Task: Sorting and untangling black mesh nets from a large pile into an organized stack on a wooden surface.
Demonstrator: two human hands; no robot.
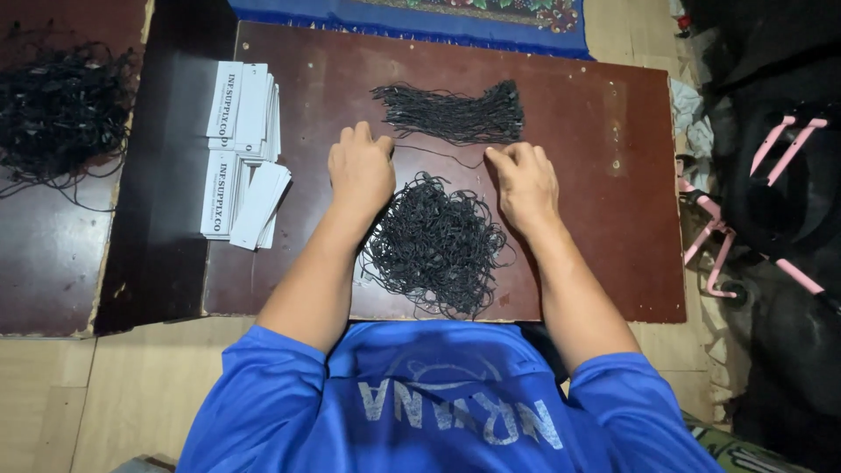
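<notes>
Hands stretching a black string over the board

Board [613, 219] is lying under everything you are handling. Loose string pile [435, 243] is sitting between your wrists, neat bundle [455, 114] beyond it. Your left hand [360, 171] and right hand [523, 180] are pinching one string [447, 158] taut, fingers curled.

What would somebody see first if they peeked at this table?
Probably the tangled heap of black strings in the middle of the brown board, between the left hand and right hand. Behind the hands lies a neater bundle of strings, and stacks of white card tags sit at the left.
</notes>
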